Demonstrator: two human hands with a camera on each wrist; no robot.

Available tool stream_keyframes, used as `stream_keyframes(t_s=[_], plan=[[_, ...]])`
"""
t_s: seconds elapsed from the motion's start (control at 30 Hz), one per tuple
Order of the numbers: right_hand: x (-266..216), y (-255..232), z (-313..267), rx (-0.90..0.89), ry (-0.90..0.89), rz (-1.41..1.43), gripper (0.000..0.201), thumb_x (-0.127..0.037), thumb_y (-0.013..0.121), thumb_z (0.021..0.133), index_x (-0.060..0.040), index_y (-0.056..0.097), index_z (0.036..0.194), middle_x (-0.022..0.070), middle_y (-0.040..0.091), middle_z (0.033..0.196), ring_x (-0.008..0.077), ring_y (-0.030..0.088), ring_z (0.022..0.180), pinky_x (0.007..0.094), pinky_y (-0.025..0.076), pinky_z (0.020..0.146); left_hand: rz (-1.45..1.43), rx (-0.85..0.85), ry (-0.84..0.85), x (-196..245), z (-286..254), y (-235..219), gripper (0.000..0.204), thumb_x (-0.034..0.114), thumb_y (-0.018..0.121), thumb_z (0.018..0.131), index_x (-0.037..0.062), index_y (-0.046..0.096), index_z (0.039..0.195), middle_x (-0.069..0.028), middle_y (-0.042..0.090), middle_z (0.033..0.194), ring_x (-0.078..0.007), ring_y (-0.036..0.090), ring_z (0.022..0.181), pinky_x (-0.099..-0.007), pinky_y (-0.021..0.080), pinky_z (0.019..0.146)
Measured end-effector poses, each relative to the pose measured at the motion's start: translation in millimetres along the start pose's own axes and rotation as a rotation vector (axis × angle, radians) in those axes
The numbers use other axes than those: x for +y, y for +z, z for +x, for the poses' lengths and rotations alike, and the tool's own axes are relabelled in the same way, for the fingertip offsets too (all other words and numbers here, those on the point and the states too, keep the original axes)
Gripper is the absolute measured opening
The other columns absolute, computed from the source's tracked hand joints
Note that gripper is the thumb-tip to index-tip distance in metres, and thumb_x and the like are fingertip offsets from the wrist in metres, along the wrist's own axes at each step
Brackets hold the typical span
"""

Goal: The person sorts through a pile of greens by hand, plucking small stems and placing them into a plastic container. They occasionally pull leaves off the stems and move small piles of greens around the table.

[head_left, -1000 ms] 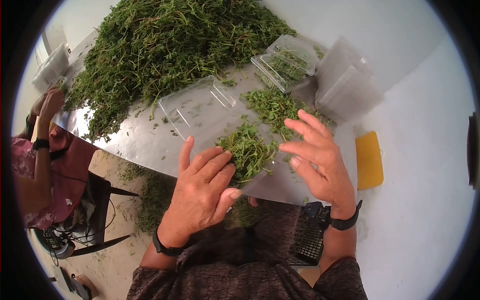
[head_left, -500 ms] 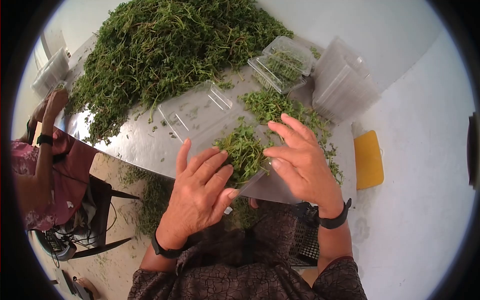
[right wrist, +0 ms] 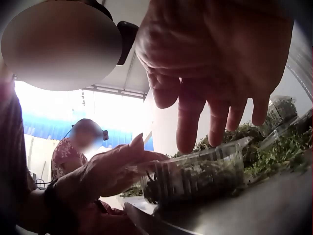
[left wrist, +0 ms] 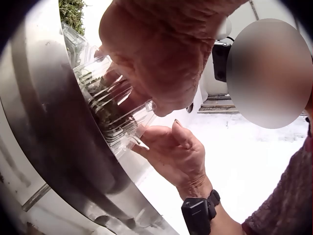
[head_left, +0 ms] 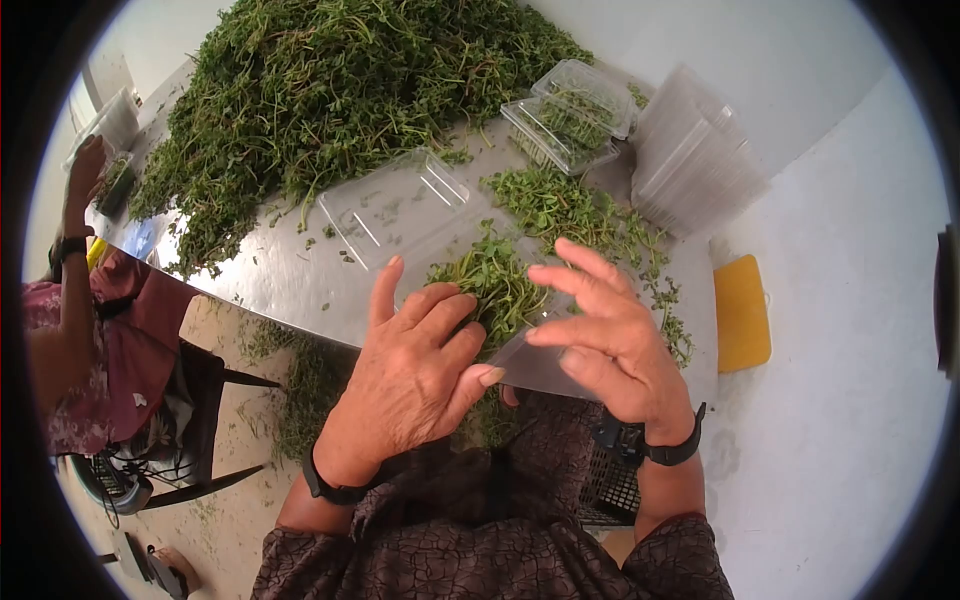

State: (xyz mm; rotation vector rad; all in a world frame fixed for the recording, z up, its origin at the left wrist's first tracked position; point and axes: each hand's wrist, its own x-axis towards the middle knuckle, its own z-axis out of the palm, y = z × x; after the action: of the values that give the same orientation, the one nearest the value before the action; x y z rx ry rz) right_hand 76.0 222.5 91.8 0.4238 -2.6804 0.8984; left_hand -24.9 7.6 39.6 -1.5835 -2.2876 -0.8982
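An open clear plastic clamshell box (head_left: pixel 512 352) stands near the table's front edge, filled with leafy green sprigs (head_left: pixel 487 272). My left hand (head_left: pixel 410 370) lies at its left side, fingertips bent onto the greens and thumb held apart. Over the right side hovers my right hand (head_left: pixel 625 355), fingers spread and loosely straight, with nothing in them. The right wrist view shows the box (right wrist: pixel 195 178) below the right fingers, with the left hand (right wrist: pixel 105 166) against its far end. The clear lid (head_left: pixel 395 205) lies spread flat behind the box.
A big heap of greens (head_left: pixel 370 90) covers the back. Loose sprigs (head_left: pixel 570 215) lie to the right, near a filled clamshell (head_left: pixel 570 120) and a stack of empty ones (head_left: pixel 690 150). A yellow board (head_left: pixel 740 312) is beyond the right edge. Another person (head_left: pixel 85 340) works at left.
My right hand has moved left toward the greens, then slightly back and lower. My left hand has shifted a little right. At far left the other person's hand has risen toward the stacked boxes.
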Motion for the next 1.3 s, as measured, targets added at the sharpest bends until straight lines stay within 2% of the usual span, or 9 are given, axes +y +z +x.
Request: stream_keyframes(t_s=[0.17, 0.37, 0.43, 0.67, 0.73, 0.8, 1.17, 1.27, 1.3], plan=[[8.0, 8.6, -4.6, 0.009, 0.052, 0.024, 0.024, -0.021, 0.06, 0.088, -0.0031, 0.074, 0.098, 0.02, 0.058, 0.13, 0.0405, 0.04, 0.135, 0.0508, 0.029, 0.112, -0.017, 0.003, 0.008, -0.8, 0.4, -0.4, 0.04, 0.039, 0.056, 0.092, 0.0013, 0.068, 0.095, -0.0133, 0.062, 0.11, -0.0326, 0.056, 0.115, -0.0589, 0.016, 0.116], [8.4, 9.6, 7.3, 0.061, 0.04, -0.215, 0.023, -0.019, 0.06, 0.089, -0.0019, 0.074, 0.095, 0.0215, 0.059, 0.127, 0.0413, 0.043, 0.131, 0.0524, 0.03, 0.111, -0.007, -0.021, 0.018, -2.3, 0.5, -7.4, 0.035, 0.035, 0.06, 0.09, 0.0011, 0.068, 0.093, -0.0127, 0.062, 0.111, -0.0324, 0.056, 0.115, -0.0597, 0.014, 0.116], [8.6, 10.4, 11.4, 0.062, 0.05, -0.42, 0.022, -0.019, 0.062, 0.087, -0.0016, 0.073, 0.094, 0.0223, 0.059, 0.125, 0.0417, 0.044, 0.13, 0.0528, 0.031, 0.11, -0.012, -0.029, 0.018, -3.6, -0.5, -8.7, 0.035, 0.035, 0.059, 0.091, 0.0013, 0.067, 0.092, -0.0121, 0.062, 0.11, -0.0323, 0.056, 0.115, -0.06, 0.013, 0.117], [-1.9, 10.2, 15.2, 0.019, -0.028, -0.211, 0.02, -0.018, 0.066, 0.084, -0.0033, 0.074, 0.093, 0.022, 0.059, 0.125, 0.0424, 0.043, 0.13, 0.0539, 0.031, 0.11, -0.017, -0.024, 0.028, -7.5, -3.7, -7.8, 0.038, 0.038, 0.054, 0.095, 0.0021, 0.066, 0.092, -0.0124, 0.061, 0.111, -0.0319, 0.056, 0.115, -0.0596, 0.012, 0.117], [0.1, 16.1, 17.2, -0.019, -0.019, -0.2, 0.022, -0.019, 0.065, 0.084, -0.0039, 0.074, 0.096, 0.021, 0.058, 0.13, 0.0417, 0.04, 0.134, 0.0535, 0.029, 0.111, -0.022, 0.017, 0.045, -7.8, -4.3, -6.1, 0.032, 0.033, 0.066, 0.086, 0.0021, 0.065, 0.091, -0.0133, 0.06, 0.11, -0.0307, 0.055, 0.114, -0.065, 0.017, 0.113], [-0.7, 20.1, 19.6, -0.057, -0.012, -0.189, 0.024, -0.019, 0.063, 0.084, -0.0044, 0.074, 0.099, 0.0201, 0.056, 0.134, 0.041, 0.037, 0.137, 0.053, 0.026, 0.112, -0.033, 0.026, 0.046, -7.9, -4.8, -5.2, 0.032, 0.033, 0.065, 0.086, 0.0019, 0.065, 0.092, -0.0138, 0.06, 0.11, -0.0307, 0.055, 0.114, -0.0646, 0.017, 0.113], [3.1, 34.4, 26.5, -0.063, -0.026, -0.367, 0.017, -0.017, 0.063, 0.082, -0.0052, 0.073, 0.089, 0.02, 0.058, 0.123, 0.0419, 0.039, 0.133, 0.0576, 0.023, 0.113, -0.019, 0.04, 0.025, -6.1, -3.6, -6.3, 0.03, 0.032, 0.066, 0.086, 0.0018, 0.066, 0.086, -0.0092, 0.06, 0.097, -0.0278, 0.057, 0.105, -0.0631, 0.018, 0.114], [2.7, 33.0, 28.1, -0.041, -0.023, -0.425, 0.019, -0.02, 0.063, 0.084, -0.0042, 0.072, 0.079, 0.0188, 0.059, 0.119, 0.0411, 0.04, 0.132, 0.0589, 0.023, 0.112, -0.02, 0.059, 0.002, -6.5, -3.2, -5.9, 0.03, 0.032, 0.067, 0.085, 0.0022, 0.066, 0.083, -0.0077, 0.06, 0.092, -0.0268, 0.057, 0.1, -0.0637, 0.018, 0.113], [3.3, 32.3, 28.5, -0.03, -0.039, -0.46, 0.024, -0.022, 0.063, 0.085, -0.0031, 0.071, 0.073, 0.0189, 0.059, 0.117, 0.0411, 0.041, 0.131, 0.0602, 0.023, 0.111, -0.018, 0.056, -0.013, -6.7, -3.4, -6.0, 0.035, 0.036, 0.059, 0.09, 0.0023, 0.066, 0.082, -0.0076, 0.06, 0.091, -0.0263, 0.058, 0.101, -0.0618, 0.016, 0.115]])
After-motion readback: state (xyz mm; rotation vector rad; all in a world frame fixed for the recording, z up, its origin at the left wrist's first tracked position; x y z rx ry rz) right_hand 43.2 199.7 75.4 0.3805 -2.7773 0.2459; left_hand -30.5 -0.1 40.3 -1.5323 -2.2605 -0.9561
